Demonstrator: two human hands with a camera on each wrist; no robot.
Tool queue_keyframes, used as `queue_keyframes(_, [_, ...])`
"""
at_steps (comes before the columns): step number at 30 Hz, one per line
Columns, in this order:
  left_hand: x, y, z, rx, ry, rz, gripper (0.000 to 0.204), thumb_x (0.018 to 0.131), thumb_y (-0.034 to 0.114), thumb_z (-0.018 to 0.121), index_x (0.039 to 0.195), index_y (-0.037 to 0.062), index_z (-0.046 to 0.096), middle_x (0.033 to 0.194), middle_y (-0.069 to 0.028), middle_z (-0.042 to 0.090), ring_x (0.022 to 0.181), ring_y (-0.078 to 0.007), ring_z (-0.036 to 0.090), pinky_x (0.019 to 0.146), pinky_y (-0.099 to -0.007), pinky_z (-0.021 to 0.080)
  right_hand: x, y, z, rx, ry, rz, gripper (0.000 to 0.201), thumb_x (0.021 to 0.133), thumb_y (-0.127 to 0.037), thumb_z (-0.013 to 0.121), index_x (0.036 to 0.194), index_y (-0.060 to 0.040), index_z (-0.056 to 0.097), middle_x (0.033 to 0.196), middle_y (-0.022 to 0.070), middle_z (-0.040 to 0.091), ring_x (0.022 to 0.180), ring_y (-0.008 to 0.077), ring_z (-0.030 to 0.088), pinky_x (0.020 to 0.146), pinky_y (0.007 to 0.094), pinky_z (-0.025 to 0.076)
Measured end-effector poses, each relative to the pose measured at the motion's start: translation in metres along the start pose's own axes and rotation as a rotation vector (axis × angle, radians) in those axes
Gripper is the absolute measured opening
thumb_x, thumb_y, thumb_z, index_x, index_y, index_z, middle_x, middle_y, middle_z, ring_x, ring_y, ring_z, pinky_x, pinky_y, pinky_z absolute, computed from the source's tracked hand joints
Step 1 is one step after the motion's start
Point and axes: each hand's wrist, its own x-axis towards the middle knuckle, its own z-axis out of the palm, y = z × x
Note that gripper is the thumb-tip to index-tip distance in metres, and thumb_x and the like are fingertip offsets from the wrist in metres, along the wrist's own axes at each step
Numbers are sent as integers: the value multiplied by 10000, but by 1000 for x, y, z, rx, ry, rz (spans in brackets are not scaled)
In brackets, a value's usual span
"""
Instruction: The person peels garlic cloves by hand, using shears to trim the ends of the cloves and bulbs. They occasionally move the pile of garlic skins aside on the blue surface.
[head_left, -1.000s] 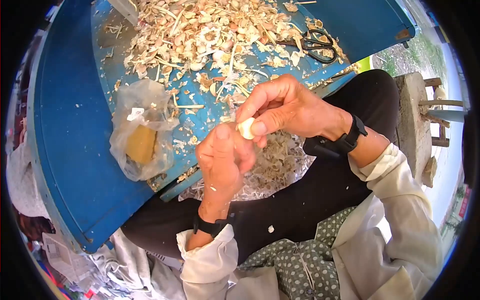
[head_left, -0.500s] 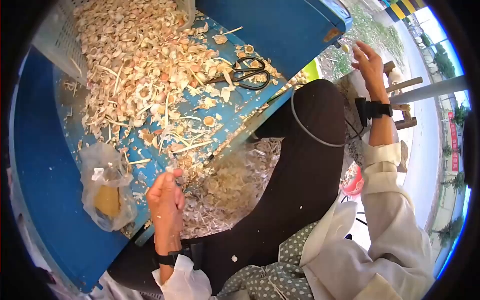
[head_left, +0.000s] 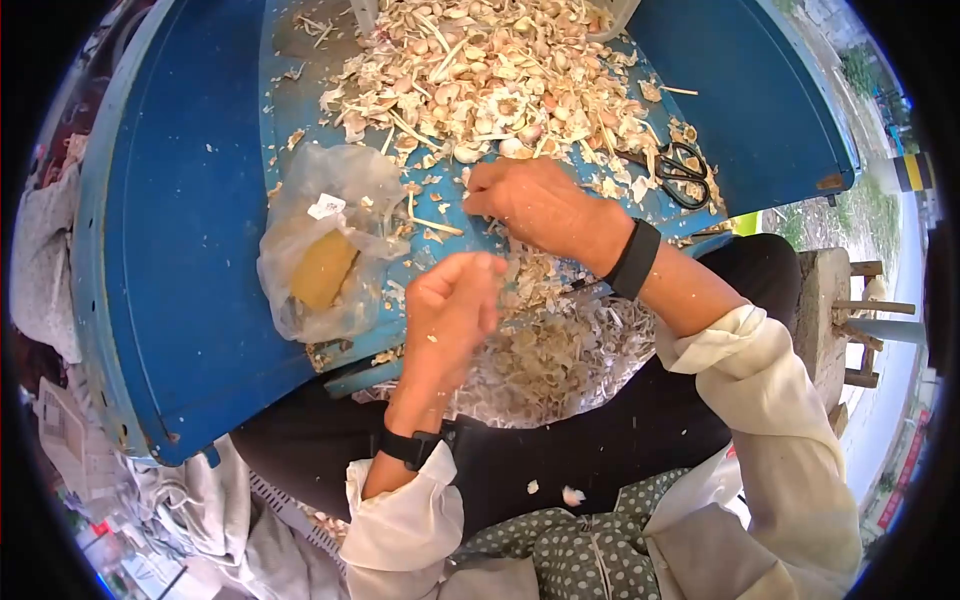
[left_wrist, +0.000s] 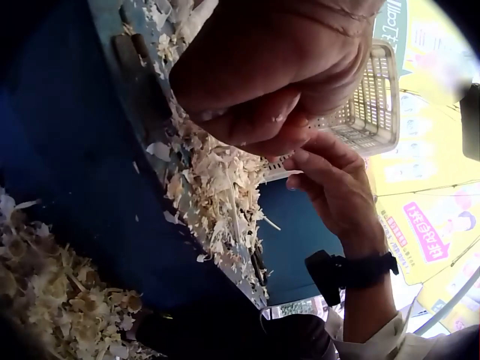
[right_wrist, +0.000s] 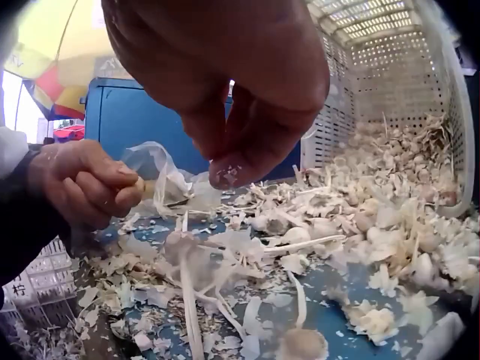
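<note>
A pile of garlic cloves, loose skins and dry stalks [head_left: 480, 80] covers the back of the blue tray table. My right hand [head_left: 545, 205] is over the front edge of this pile, with bent fingers pointing down. In the right wrist view its fingertips [right_wrist: 229, 174] carry white flakes of skin, and no clove shows between them. Nearer my body, my left hand [head_left: 445, 305] hovers above the table's front edge, fingers curled and thumb against the forefinger. Nothing shows in its grasp; the right wrist view has this left hand [right_wrist: 90, 184] low beside the littered surface.
Left of the hands lies a clear plastic bag [head_left: 285, 235] with a yellow-brown block [head_left: 322, 270] in it. Black-handled scissors [head_left: 683, 175] rest at the pile's right. A white perforated crate [right_wrist: 397, 82] stands at the back. Below the table edge is a heap of skins [head_left: 560, 360].
Both hands worked together on a white clove; the right hand then swung far right with its fingers spread, a clove beside them. Now it is back over the pile.
</note>
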Motion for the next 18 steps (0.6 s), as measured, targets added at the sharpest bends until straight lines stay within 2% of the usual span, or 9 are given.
queue_keyframes(1, [1, 2, -2, -50, 22, 21, 229, 921, 229, 574, 935, 15, 656, 614, 42, 526, 472, -36, 419, 430, -206, 305, 7, 0, 4, -153, -82, 14, 197, 732, 13, 611, 914, -51, 654, 962, 106, 648, 815, 310, 632, 660, 373, 501])
queue_keyframes(5, [8, -3, -7, -201, -23, 53, 272, 940, 273, 540, 992, 22, 632, 699, 13, 568, 507, -64, 472, 450, -208, 327, 4, -15, -11, -115, -62, 121, 117, 774, -42, 626, 887, -56, 651, 923, 96, 652, 774, 275, 635, 637, 348, 497])
queue_keyframes(7, [8, 1, 2, -387, 116, -81, 295, 955, 294, 498, 1060, 34, 589, 793, -20, 594, 614, -100, 541, 469, -207, 344, -1, -36, -24, 519, 36, 439, 123, 795, -103, 623, 890, -30, 649, 865, 140, 640, 798, 294, 637, 665, 359, 499])
queue_keyframes(8, [8, 1, 3, -391, 120, -78, 295, 955, 294, 498, 1060, 34, 589, 793, -20, 594, 614, -100, 541, 469, -207, 344, -5, -38, -20, 514, 35, 290, 156, 818, -131, 626, 920, -15, 642, 843, 145, 636, 776, 287, 636, 659, 355, 493])
queue_keyframes(11, [11, -3, -1, -591, 61, -120, 297, 961, 298, 474, 1094, 45, 556, 865, -42, 592, 718, -128, 572, 475, -206, 353, 7, -19, -6, 493, 103, 250, 185, 806, -113, 624, 961, -16, 649, 876, 157, 645, 797, 307, 640, 678, 383, 506])
queue_keyframes(13, [17, -13, -12, -593, -59, -22, 261, 956, 270, 495, 1072, 46, 562, 853, -32, 570, 732, -128, 564, 472, -204, 348, 27, 16, 5, 87, 287, 225, 163, 770, -79, 667, 919, -19, 640, 866, 130, 637, 787, 308, 619, 693, 378, 495])
queue_keyframes(14, [17, -12, -14, -594, -55, -18, 261, 956, 270, 495, 1072, 46, 562, 853, -32, 570, 732, -128, 564, 472, -204, 348, 32, 22, 9, 90, 286, 219, 163, 770, -79, 667, 919, -19, 640, 866, 130, 637, 787, 308, 619, 693, 378, 495])
queue_keyframes(16, [18, -8, -13, -676, -71, 15, 218, 956, 221, 508, 1076, 45, 552, 825, -18, 562, 721, -132, 559, 424, -175, 340, 41, 24, 11, -181, 67, 361, 136, 754, -82, 664, 871, -27, 620, 887, 136, 622, 820, 328, 607, 705, 398, 489])
queue_keyframes(18, [21, -5, -13, -642, -52, 64, 226, 958, 236, 515, 1071, 43, 552, 820, -11, 556, 715, -117, 551, 423, -173, 339, 38, 20, 7, -190, 39, 370, 136, 759, -97, 665, 855, -36, 592, 879, 123, 607, 841, 324, 600, 706, 408, 483])
